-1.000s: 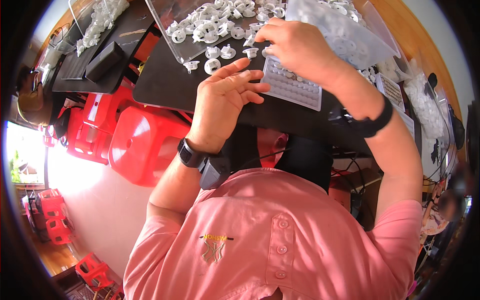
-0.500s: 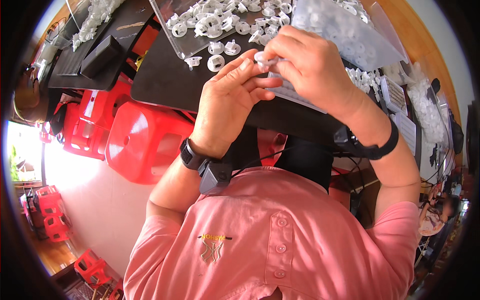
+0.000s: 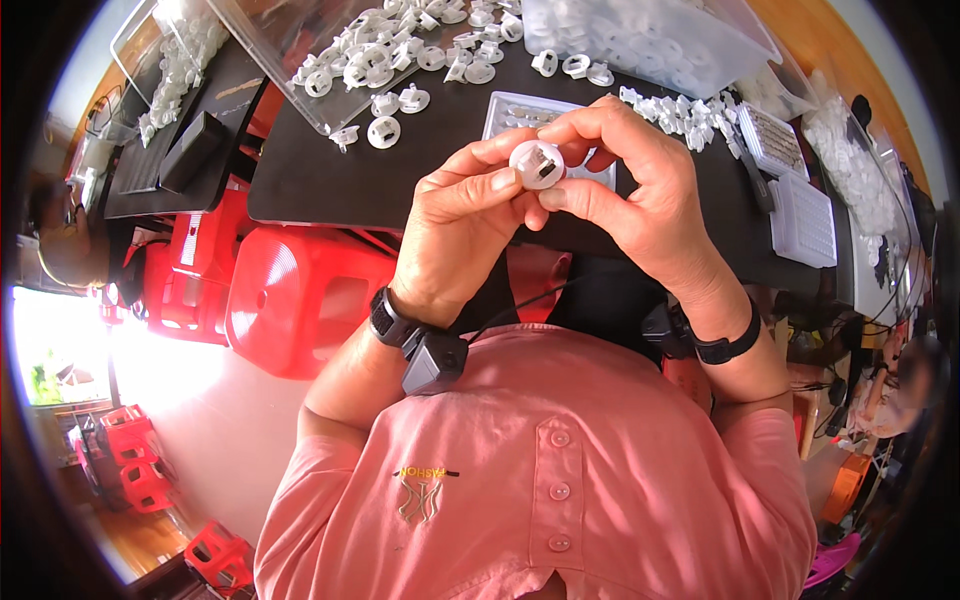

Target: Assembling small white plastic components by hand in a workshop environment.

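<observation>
Moved since half a second ago: one white disc-shaped plastic fitting (image 3: 538, 165), now turned face-up toward the camera, and the right hand (image 3: 650, 180), swung from above the left fingers to the fitting's right side. Left hand (image 3: 455, 215) — closed in a pinch, thumb at the fitting's left edge. Right hand — likewise closed on it, thumb at the lower edge, forefinger near the upper. Fitting held above the near part of a black tabletop (image 3: 330, 185), its face showing a dark slot. Behind the hands, partly hidden: one white compartment tray (image 3: 495, 118) with small pieces in some cells. Beyond to the left: one heap of white fittings (image 3: 375, 50), partly within a clear plastic bin (image 3: 290, 85); four loose fittings nearer. Beyond to the right: one translucent bin (image 3: 650, 60) of fittings, three loose ones beside it; a cluster of small white parts (image 3: 690, 118); one filled tray (image 3: 772, 140); one white ridged tray (image 3: 803, 220).
</observation>
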### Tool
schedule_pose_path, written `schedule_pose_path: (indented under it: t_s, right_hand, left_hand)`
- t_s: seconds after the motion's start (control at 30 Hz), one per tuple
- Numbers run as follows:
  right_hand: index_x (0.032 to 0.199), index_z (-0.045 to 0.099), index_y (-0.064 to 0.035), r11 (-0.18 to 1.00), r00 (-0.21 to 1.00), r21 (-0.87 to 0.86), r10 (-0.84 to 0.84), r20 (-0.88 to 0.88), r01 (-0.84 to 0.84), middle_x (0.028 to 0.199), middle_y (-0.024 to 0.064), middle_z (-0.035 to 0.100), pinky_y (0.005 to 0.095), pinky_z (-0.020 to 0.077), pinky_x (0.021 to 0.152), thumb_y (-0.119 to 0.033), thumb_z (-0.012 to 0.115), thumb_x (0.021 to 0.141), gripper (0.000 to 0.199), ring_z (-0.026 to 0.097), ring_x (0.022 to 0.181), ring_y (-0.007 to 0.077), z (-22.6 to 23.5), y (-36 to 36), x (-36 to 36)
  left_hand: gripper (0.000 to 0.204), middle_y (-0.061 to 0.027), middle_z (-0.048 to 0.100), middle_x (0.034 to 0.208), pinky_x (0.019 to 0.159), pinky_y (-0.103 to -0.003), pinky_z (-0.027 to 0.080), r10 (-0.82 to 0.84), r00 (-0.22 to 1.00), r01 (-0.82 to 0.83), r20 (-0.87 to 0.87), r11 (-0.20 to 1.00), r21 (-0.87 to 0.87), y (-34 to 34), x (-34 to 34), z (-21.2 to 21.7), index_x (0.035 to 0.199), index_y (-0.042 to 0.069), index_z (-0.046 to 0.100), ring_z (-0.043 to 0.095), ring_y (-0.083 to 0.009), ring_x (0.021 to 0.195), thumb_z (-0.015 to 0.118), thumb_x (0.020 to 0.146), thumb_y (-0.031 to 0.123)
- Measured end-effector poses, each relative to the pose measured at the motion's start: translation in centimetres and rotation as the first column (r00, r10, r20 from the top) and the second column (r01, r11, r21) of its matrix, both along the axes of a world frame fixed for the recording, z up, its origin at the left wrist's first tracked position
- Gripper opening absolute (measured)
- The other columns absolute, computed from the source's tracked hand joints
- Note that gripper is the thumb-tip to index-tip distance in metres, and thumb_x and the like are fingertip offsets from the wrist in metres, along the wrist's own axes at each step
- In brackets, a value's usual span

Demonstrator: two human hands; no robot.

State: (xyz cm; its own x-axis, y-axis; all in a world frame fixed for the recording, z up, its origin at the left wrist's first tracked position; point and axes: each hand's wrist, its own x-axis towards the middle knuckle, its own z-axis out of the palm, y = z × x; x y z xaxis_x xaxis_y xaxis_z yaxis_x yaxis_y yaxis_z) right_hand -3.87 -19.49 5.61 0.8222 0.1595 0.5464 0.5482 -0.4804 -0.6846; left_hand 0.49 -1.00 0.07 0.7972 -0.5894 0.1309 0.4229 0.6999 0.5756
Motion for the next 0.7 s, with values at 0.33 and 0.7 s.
schedule_pose_path:
  t_s: [0.33, 0.7]
  right_hand:
    - [0.113, 0.068, -0.0116, 0.974, 0.983, -0.218, 0.101, 0.153, -0.066, 0.098, 0.0053, 0.061, 0.0354, 0.0555, 0.075, -0.005, 0.080, 0.070, 0.046, 0.064, 0.086, 0.0257, -0.3, -1.6, -0.7]
    - [0.102, 0.060, -0.0057, 0.998, 0.992, -0.061, -0.006, 0.127, 0.014, 0.103, 0.0085, 0.059, 0.0371, 0.0543, 0.079, -0.015, 0.084, 0.072, 0.039, 0.063, 0.093, 0.0288, -1.2, -0.5, -1.3]
  left_hand:
    - [0.035, -0.0124, 0.066, 0.097, 0.056, -0.029, 0.048, -0.098, 0.995, 0.096, 0.009, 0.986, 0.137, -0.2, -0.7, 0.0, 0.115, -0.003, 0.062, 0.063, -0.0222, 0.076, 0.063, 0.095, 0.026]
    - [0.026, -0.0109, 0.069, 0.098, 0.062, -0.029, 0.050, -0.145, 0.982, 0.149, -0.117, 0.989, 0.024, -0.1, -1.0, -0.2, 0.115, -0.001, 0.066, 0.065, -0.0181, 0.082, 0.065, 0.097, 0.018]
